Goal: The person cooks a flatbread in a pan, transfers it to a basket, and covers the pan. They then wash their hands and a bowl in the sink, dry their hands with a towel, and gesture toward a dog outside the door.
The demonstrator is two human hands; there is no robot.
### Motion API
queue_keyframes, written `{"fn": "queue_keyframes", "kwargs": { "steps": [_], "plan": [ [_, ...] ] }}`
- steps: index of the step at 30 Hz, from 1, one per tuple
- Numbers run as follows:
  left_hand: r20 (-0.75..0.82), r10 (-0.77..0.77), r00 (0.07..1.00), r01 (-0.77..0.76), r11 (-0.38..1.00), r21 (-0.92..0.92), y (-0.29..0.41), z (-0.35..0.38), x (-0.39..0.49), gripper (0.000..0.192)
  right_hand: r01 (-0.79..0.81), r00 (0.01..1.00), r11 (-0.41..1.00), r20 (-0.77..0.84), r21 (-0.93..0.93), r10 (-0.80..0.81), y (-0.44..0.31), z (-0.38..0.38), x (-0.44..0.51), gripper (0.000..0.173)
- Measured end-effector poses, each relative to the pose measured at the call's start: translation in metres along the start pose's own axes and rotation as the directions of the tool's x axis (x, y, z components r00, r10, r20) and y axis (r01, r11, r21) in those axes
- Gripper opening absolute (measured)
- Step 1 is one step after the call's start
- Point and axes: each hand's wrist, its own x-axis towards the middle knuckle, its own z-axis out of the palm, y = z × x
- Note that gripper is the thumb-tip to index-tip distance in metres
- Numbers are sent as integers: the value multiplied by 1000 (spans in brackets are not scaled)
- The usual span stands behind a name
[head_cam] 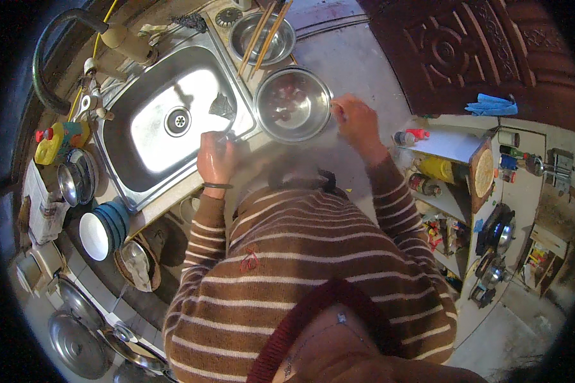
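A round stainless steel bowl sits by the sink's right corner, with several reddish round pieces inside, apparently in water. My right hand curls its fingers on the bowl's right rim. At the sink's near edge, my wet left hand is closed around what looks like a thin-handled utensil. A dark flat piece lies beyond it over the sink basin; whether it belongs to the same utensil is hard to tell. The steel sink has its drain strainer showing.
Behind the bowl, wooden chopsticks rest across a second steel bowl. A faucet arches over the sink. Stacked blue bowls, steel bowls and a yellow bottle stand left. A shelf with bottles is right.
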Motion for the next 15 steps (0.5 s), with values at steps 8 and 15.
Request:
{"fn": "queue_keyframes", "kwargs": {
  "steps": [8, 15],
  "plan": [
    [-40, -65, 997, 57, 983, -173, -4, -4, 5, 30, 298, 955, 930, 56, -216, -293, -16, 73, 45, 17],
    [33, -41, 999, 49, 950, -309, 20, -11, -4, 17, 249, 969, 960, 42, -126, -245, -7, 87, 38, 17]
  ]
}}
